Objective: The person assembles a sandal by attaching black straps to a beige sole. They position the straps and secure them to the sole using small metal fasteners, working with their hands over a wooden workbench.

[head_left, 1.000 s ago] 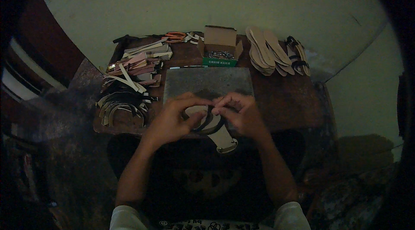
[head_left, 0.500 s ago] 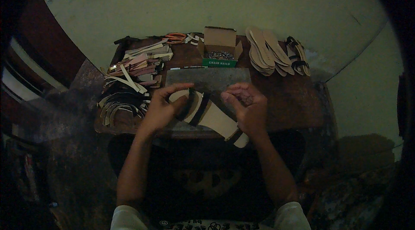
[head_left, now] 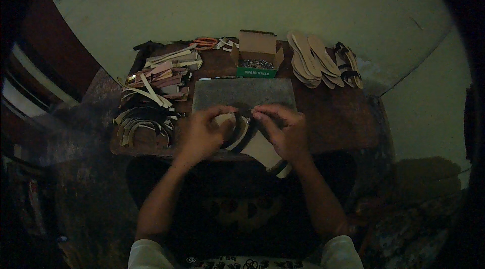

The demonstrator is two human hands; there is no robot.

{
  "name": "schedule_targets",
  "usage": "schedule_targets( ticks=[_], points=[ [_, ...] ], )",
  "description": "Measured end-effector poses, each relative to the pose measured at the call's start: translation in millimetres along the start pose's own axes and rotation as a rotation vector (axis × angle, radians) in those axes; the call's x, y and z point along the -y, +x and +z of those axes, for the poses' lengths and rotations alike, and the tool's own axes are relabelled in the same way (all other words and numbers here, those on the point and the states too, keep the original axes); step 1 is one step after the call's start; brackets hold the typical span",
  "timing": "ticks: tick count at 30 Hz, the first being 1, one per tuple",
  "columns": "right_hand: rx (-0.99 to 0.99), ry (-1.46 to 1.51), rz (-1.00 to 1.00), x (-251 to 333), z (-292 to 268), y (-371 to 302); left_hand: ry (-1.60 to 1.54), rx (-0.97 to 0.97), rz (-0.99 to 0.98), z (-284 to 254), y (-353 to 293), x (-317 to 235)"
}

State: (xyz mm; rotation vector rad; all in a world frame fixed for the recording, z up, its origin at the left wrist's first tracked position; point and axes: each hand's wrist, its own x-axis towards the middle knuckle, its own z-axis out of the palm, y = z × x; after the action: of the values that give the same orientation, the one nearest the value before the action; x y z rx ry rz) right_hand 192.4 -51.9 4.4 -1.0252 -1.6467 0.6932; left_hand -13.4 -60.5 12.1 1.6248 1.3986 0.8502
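A beige sandal sole (head_left: 261, 151) with dark straps slants across the front of the table, above the grey slab. My left hand (head_left: 201, 130) is closed around its far-left end, the thumb pressed on top beside a strap. My right hand (head_left: 288, 130) pinches thumb and forefinger together at the edge of a dark strap (head_left: 244, 140), close to my left fingertips. What lies between those right fingertips is too small and dim to make out. Beyond my hands, an opened green cardboard box (head_left: 255, 72) holds many small metal nails (head_left: 258, 64).
The grey slab (head_left: 217, 92) lies mid-table with a thin pen-like stick (head_left: 221, 78) along its far edge. Strap strips (head_left: 166, 74) and curved dark strips (head_left: 144, 122) pile up at left. Orange-handled scissors (head_left: 205, 43), beige soles (head_left: 305, 62) and a strapped sandal (head_left: 348, 67) lie farther back.
My right hand has moved left, its fingertips now at the strap. My left hand has shifted right and slightly down with the sandal sole, bringing both hands closer together.
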Motion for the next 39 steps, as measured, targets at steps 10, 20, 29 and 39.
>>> schedule_targets(
  ticks=[10,20,29,39],
  points=[
    [0.142,0.164,0.278,-10.4,6.6,-5.5,0.014,-0.018,0.099,13.3,-4.5,2.8],
    [0.202,0.09,0.292,-6.9,3.5,-4.7,0.114,-0.082,0.088,11.6,-6.7,-6.7],
    [0.097,0.048,0.098,-9.0,3.2,-1.2,0.197,-0.249,0.127,-6.8,9.0,18.9],
    [0.103,-0.121,-0.182,15.1,12.6,-8.6,0.079,-0.346,0.126,3.8,11.3,25.9]
  ],
)
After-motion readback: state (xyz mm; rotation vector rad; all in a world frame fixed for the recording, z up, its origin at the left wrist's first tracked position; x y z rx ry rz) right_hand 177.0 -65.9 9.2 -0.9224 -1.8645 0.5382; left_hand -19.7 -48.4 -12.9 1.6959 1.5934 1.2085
